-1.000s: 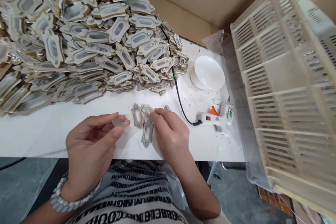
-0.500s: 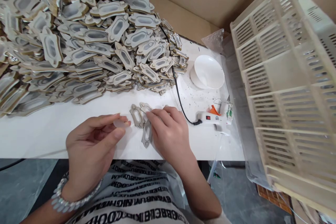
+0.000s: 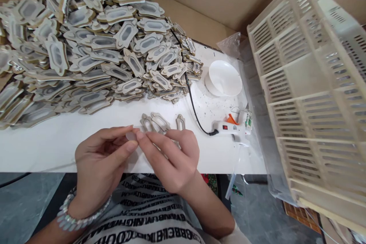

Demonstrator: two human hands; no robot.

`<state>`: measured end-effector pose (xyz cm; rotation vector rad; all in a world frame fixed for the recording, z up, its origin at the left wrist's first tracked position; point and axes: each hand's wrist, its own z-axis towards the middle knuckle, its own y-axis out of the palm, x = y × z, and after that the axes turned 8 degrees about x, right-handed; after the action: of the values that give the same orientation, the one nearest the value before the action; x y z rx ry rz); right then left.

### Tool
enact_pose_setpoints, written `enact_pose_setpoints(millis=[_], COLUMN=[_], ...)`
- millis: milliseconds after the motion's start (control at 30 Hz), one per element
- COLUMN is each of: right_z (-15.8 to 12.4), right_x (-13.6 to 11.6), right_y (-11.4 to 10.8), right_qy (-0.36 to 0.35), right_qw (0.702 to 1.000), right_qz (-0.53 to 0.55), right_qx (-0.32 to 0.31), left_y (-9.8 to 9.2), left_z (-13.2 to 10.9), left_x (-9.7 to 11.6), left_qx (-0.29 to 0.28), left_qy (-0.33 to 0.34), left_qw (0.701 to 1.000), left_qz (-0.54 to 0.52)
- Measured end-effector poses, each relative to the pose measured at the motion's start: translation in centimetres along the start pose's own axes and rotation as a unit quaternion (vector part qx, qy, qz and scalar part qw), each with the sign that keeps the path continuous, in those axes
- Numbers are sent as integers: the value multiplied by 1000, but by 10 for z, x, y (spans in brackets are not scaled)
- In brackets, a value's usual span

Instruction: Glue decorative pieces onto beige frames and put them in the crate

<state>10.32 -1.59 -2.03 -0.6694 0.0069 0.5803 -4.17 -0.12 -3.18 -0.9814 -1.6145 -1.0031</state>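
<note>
Between the thumb and fingers of my left hand (image 3: 103, 156) is a small translucent whitish piece (image 3: 130, 136), largely covered by fingertips. My right hand (image 3: 171, 156) meets it there, its thumb and forefinger pinched at the piece's right edge. Whether the right fingers hold the piece or only touch it, I cannot tell. Just beyond the right hand, small grey frame-shaped pieces (image 3: 160, 121) with oval openings lie on the white table (image 3: 34, 148). Another small frame piece (image 3: 180, 122) lies apart to the right, partly behind my knuckles.
A large heap of grey frame pieces (image 3: 100, 42) covers the back left. To the right are a white bowl (image 3: 224, 80), a white glue gun (image 3: 231, 127) with an orange trigger, and its black cord (image 3: 194, 106). A cream slatted plastic crate (image 3: 309, 103) stands at far right.
My right hand has moved left, from the small frame pieces to the translucent piece at my left fingertips. The frame pieces it covered now show more. The left hand stays nearly in place.
</note>
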Motion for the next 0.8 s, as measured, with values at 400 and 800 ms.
enact_pose_setpoints(millis=[400,800], right_z=[-8,-23], right_x=[2,38], right_y=[-10,-18], right_qy=[77,99], right_qw=[991,980], right_qz=[106,-168], right_qx=[17,-29], left_y=[2,2], left_z=[1,0], left_x=[2,0], left_qx=[-11,-18], left_qy=[-34,18], left_qw=[998,999], left_qz=[-58,-19])
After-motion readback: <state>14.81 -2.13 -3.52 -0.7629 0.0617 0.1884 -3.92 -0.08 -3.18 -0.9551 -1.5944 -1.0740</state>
